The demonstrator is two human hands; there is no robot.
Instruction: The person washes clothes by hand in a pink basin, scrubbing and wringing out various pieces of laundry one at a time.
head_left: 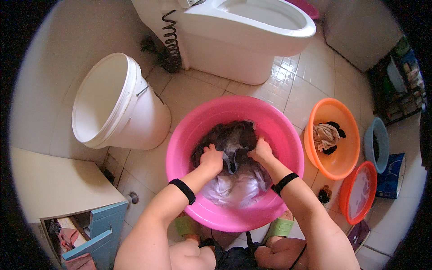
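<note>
Tub: a pink tub [281,130] stands on the tiled floor [180,94], with cloudy water inside.
Dark cloth: the dark cloth [215,135] lies wet in the tub, bunched toward the far rim; a grey edging shows between the hands.
Pale cloth: a pale cloth [236,189] sits in the water toward the near rim, nearest the person.
Left hand: the left hand [211,158] reaches in over the near left rim, its grip clamped on the dark cloth — fingers on top, thumb toward the middle.
Right hand: the right hand [261,150] comes in over the near right rim, its grip also closed on the dark cloth; some fingertips are hidden.
Wrists: a black band [182,191] circles the left forearm, and another the right.
Feet: green slippers [279,228] show at the tub's near rim.
Right of tub: an orange basin [346,157] carries beige cloth [326,136] and black cloth; beside it stand a red basin [345,198] with pale, cloudy contents and a blue basin [384,144].
Left of tub: a white bucket [144,119] leans, its mouth facing up and left — below it, a cabinet [67,180] with blue fronts.
Beyond the far rim: a white toilet [243,49] and a coiled black hose [170,36].
</note>
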